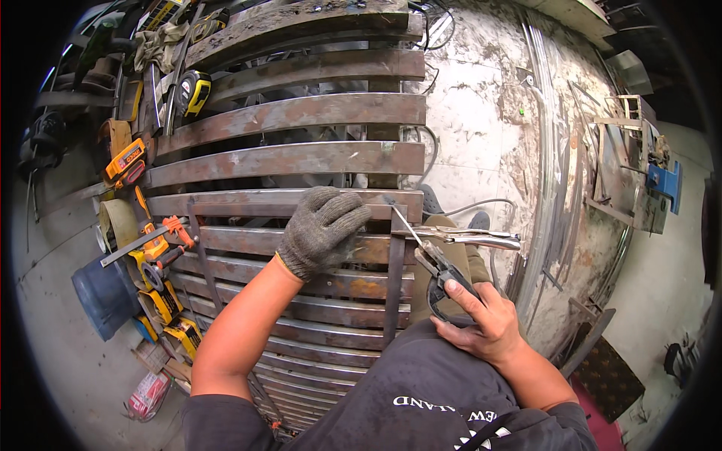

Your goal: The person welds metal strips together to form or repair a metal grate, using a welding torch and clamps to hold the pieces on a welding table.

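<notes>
Slatted table [289, 159]: left hand [323, 229], fingers together, over the frame [394, 293]; four o'clock, right hand [485, 323] gripping the holder [440, 282]; clamp [470, 237] on, joint unclear!

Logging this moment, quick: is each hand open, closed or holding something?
Left hand: gloved, over the metal frame; whether it grips cannot be told.
Right hand: closed around the black electrode holder.

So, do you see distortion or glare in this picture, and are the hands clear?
Head view: the metal slats bow into curves, and the round rim fades to black; head view: the pale floor looks very bright; head view: the gloved left hand and bare right hand look fairly sharp.
</notes>
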`<state>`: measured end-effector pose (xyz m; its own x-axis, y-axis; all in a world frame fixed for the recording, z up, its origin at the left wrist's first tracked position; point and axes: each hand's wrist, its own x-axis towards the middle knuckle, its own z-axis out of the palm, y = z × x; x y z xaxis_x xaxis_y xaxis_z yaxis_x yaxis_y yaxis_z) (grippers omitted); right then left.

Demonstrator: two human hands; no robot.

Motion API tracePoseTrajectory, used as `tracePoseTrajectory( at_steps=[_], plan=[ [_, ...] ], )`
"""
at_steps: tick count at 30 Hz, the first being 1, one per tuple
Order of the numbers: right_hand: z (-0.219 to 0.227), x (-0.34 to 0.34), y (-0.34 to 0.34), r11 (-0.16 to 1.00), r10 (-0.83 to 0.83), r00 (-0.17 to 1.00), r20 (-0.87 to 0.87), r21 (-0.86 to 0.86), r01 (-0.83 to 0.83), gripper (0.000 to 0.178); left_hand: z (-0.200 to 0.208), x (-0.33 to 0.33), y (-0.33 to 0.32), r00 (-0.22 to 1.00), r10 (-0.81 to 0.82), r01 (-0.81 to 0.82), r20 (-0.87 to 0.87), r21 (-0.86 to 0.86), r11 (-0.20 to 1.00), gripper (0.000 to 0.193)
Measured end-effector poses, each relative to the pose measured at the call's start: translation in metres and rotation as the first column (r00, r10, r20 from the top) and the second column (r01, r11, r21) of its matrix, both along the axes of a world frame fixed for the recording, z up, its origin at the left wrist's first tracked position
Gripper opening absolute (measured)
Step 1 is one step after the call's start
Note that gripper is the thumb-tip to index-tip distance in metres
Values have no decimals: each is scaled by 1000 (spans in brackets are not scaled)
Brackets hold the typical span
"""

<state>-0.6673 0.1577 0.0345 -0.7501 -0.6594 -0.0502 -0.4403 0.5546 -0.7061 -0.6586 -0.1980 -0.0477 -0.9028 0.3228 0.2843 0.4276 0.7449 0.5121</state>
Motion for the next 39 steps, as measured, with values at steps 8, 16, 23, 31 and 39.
tracePoseTrajectory(
  at_steps=[8,16,23,31,39],
  plan=[
    [-1,1,0,997,62,994,-92,44,-58,83,-1,3,0,1000,-1,1,-7,-14,1000,49],
    [-8,5,-3,999,-39,997,-67,-24,37,76,1,0,-3,999,-48,48,-8,28,998,45],
    [-8,7,-1,999,25,994,-111,47,-20,74,-10,5,-1,997,16,-9,-76,98,995,40],
    [-9,6,-4,1000,1,994,-111,18,1,76,-8,2,13,643,-401,-535,652,758,373,62],
    [-8,0,8,999,-16,989,-144,-45,10,88,32,-17,12,990,-129,141,64,-266,954,62]
  ],
)
